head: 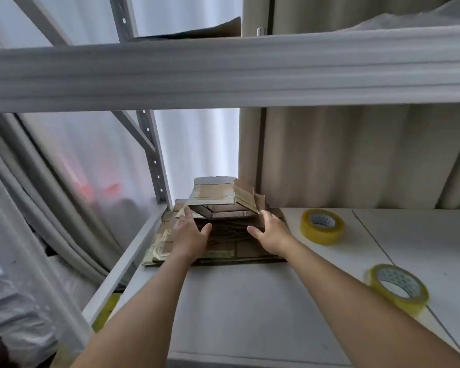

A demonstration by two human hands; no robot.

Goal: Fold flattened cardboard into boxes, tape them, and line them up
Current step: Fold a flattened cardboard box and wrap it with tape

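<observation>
Reaching my left hand (190, 235) and right hand (270, 232), fingers spread, onto the flattened cardboard stack (218, 245), gripping nothing, two yellow tape rolls (322, 226) nearby.

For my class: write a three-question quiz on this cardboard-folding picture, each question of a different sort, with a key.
1. True or false: both hands, the left hand and the right hand, reach to the cardboard stack.
2. How many tape rolls lie on the shelf?
   A. one B. two C. three
3. Fill in: both tape rolls lie to the ___ of the stack.

Key:
1. True.
2. B: the far tape roll and the near tape roll.
3. Right.
</observation>
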